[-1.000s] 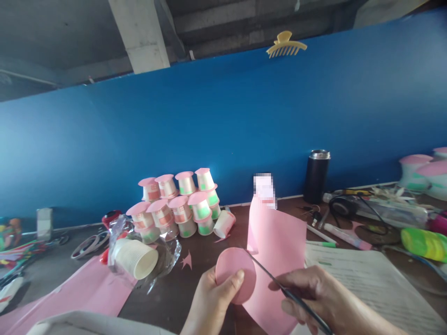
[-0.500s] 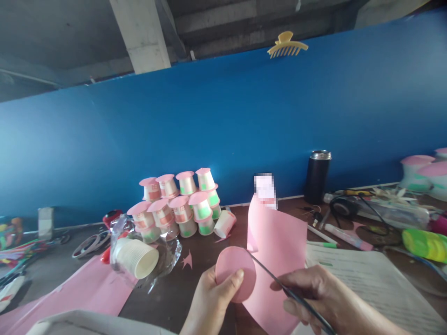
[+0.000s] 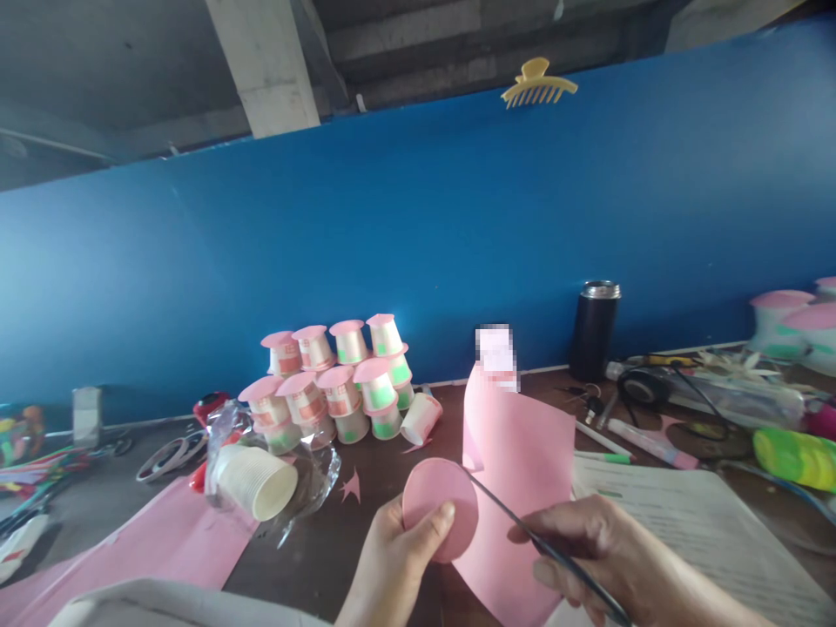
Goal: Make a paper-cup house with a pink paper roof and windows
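My left hand [image 3: 413, 544] pinches a round pink paper disc [image 3: 439, 505], its thumb flat on the front face. The fingers behind the disc are partly hidden. On the right, my right hand [image 3: 591, 553] closes around a long, thin dark tool [image 3: 522, 524], thin at the far end and thicker toward the palm. Its tip lies close to the disc's upper right edge; whether they touch I cannot tell. Behind both hands a large sheet of pink paper [image 3: 522, 453] stands curved upward, and the tool crosses in front of it.
Upturned paper cups [image 3: 340, 392] with pink discs stand stacked against the blue partition [image 3: 418, 226]. One cup [image 3: 421, 420] lies tipped beside them. Nested cups [image 3: 258, 483] in clear plastic lie at left, near pink paper [image 3: 163, 540]. A black flask [image 3: 594, 331] and printed sheets [image 3: 692, 531] are at right.
The disc and my left hand have shifted very slightly upward. My right hand and the dark tool have moved a little to the right; both grips look the same.
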Tool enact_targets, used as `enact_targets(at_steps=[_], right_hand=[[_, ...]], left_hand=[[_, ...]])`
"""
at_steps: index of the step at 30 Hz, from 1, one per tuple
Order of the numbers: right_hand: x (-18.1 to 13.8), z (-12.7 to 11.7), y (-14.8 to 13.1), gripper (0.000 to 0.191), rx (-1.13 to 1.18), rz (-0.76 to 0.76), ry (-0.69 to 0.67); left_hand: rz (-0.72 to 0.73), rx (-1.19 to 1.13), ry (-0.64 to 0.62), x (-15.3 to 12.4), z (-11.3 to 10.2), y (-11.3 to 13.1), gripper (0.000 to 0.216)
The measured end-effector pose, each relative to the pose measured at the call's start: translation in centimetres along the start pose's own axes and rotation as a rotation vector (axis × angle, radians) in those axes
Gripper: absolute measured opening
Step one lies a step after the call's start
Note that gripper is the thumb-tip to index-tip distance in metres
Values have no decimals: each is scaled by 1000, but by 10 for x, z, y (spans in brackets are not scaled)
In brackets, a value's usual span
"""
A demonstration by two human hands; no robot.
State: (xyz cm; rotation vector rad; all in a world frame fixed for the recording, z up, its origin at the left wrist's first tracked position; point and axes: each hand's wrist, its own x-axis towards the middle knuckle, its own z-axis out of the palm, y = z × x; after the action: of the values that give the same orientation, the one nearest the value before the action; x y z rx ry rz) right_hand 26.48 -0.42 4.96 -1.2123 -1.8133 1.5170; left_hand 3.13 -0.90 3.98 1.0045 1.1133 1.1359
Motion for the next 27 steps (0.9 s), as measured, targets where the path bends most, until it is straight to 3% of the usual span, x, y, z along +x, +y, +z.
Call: enact_targets(at_steps=[27], right_hand=[[3, -1, 3, 45, 65, -54, 11]], left_hand=[[-1, -76, 3, 0, 3, 3, 43]])
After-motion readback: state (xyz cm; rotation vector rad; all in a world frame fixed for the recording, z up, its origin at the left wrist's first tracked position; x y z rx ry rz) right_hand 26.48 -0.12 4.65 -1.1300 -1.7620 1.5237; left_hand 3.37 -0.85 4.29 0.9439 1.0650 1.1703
